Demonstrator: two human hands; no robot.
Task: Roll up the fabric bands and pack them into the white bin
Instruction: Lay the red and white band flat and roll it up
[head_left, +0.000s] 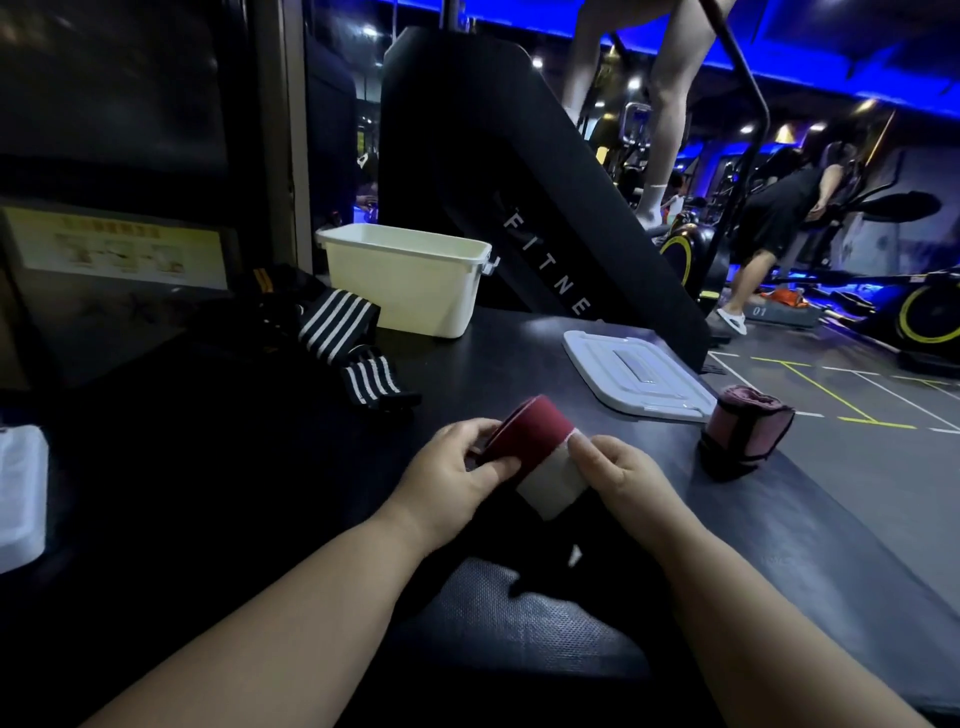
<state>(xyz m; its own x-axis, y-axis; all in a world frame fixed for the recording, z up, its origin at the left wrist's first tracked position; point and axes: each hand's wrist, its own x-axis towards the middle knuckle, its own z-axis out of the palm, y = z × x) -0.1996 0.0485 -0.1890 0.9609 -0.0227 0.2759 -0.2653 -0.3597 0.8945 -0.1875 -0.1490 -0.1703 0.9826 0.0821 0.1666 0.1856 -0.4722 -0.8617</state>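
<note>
Dark table (493, 364); on it white bin (410, 280), lid (636, 376), striped bands (343, 332), rolled band (745, 428)

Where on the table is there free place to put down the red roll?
Bare table lies between the bin, the lid and the red roll, held by the left hand and right hand. Another bare patch: nearer than the pink roll, by the right edge. Crowded left of the bin, where the striped bands lie. Far left is too dark to judge.
</note>
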